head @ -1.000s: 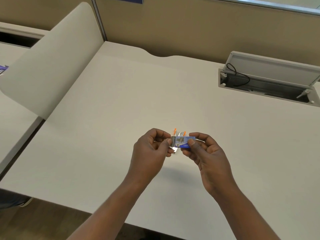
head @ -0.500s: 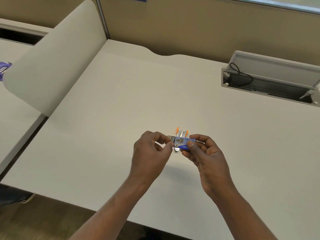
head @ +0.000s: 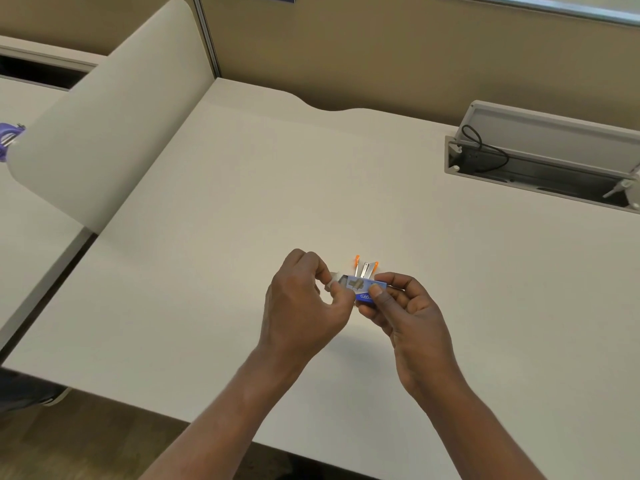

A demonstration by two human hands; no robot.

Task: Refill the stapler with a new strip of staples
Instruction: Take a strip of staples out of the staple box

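A small blue staple box point(head: 363, 292) is held above the desk between both hands. My right hand point(head: 405, 313) pinches the box's blue sleeve between thumb and fingers. My left hand point(head: 301, 303) pinches the inner tray point(head: 341, 281), which sticks out of the sleeve's left end. Just behind the box, an orange and silver stapler point(head: 366, 266) lies opened up on the white desk point(head: 242, 209); its lower part is hidden by the box and fingers.
A curved white divider panel point(head: 104, 126) stands at the desk's left edge. An open cable tray with a black cable point(head: 540, 168) is sunk into the desk at the far right. A purple object point(head: 8, 140) shows at the far left.
My left hand has drawn the inner tray leftward out of the sleeve; it now shows beyond the box's left end. My right hand keeps its hold.
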